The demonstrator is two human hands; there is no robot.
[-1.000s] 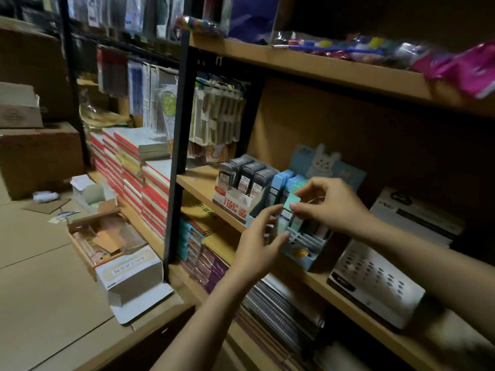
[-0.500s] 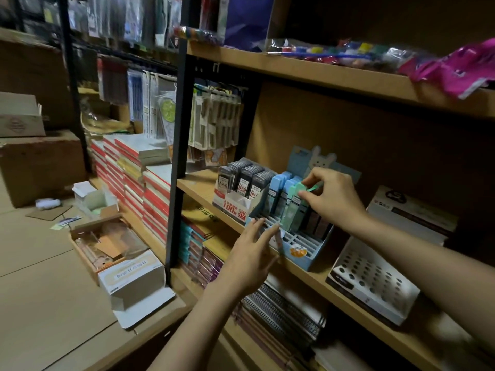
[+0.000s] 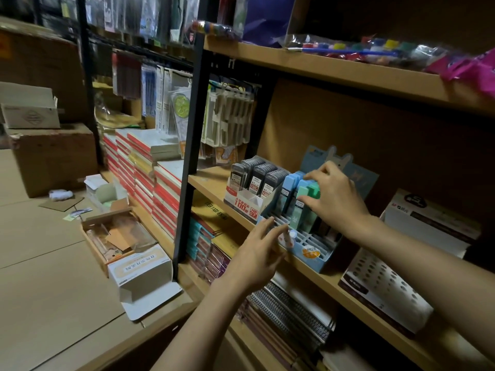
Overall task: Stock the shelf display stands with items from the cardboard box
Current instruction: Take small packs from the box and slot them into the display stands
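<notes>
A wooden shelf unit [image 3: 334,68] with a black upright post [image 3: 191,145] fills the right half of the frame, its boards running from the upper middle down to the lower right. On the brown floor at the left stand large cardboard boxes [image 3: 53,153], and lower down, left of centre, an open cardboard box [image 3: 117,236] with a white carton [image 3: 142,269] just beside it. Stacks of red-edged notebooks [image 3: 150,178] sit left of the post.

On the middle shelf board, right of centre, a white perforated stand [image 3: 385,287] lies at the lower right. Beside it stands a blue display stand [image 3: 310,250] with a grid of slots, and just left of that a white stand of dark lead cases [image 3: 254,180].

The right hand [image 3: 337,196] reaches in from the right, its fingers curled over the tops of the green cases [image 3: 308,194] standing in the blue stand, next to blue cases [image 3: 290,183]. The left hand [image 3: 259,253] comes up from the bottom centre, fingers loosely spread near the stand's front edge; a small white item [image 3: 290,236] shows at its fingertips, though whether the hand holds it cannot be told.
</notes>
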